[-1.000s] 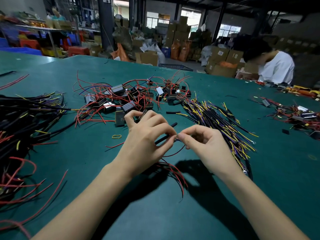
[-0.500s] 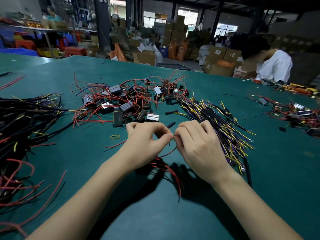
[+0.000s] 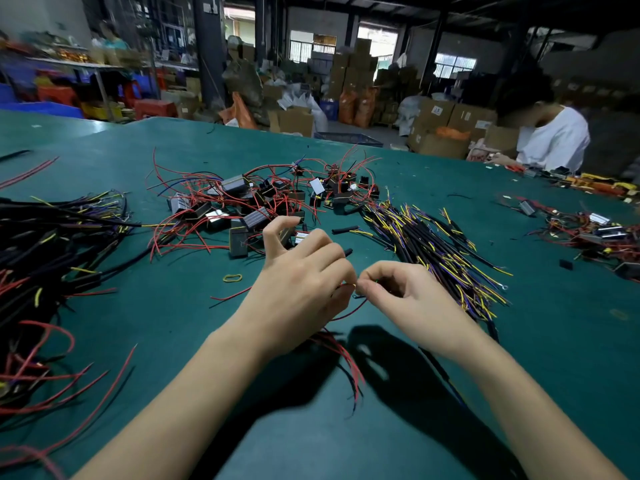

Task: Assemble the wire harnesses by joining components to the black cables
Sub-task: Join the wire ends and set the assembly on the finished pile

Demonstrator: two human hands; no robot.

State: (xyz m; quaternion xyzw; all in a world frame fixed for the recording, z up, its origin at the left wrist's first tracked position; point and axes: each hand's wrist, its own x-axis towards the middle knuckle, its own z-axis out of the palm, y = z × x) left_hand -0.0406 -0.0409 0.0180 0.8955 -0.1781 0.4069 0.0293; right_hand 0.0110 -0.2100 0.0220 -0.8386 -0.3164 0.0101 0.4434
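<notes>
Since half a second ago both hands have drawn slightly apart; fingertips that were bunched together now meet only at thumb and forefinger. Left hand [image 3: 301, 289] pinches a red wire [image 3: 346, 315] at its tip, remaining fingers lifted and curled loosely. Right hand [image 3: 408, 299] pinches the end of a black cable [image 3: 436, 362], fingers curled in. The two pinches nearly touch, above the table. What sits exactly between the fingertips is too small to make out.

Black cable trails from under the right hand toward the near right, partly hidden by the forearm. Loose red wires fan out beneath the left wrist, in shadow.

Beyond the hands: pile of black box components [image 3: 256, 209] tangled in red leads; to its right a bundle of black cables with yellow and purple ends [image 3: 436, 244]. A short black sleeve piece [image 3: 345, 230] lies between them. A yellow rubber band [image 3: 232, 278] lies left of the left hand. Large heap of black and red cables [image 3: 45, 258] at far left, cut off by the frame edge.

Surface is a green table [image 3: 571, 341], wide and matte. Another worker in a white shirt [image 3: 554, 140] sits at the far right corner. Room behind is a dim warehouse: stacked cardboard boxes [image 3: 436, 116], shelving at left, blurred.
</notes>
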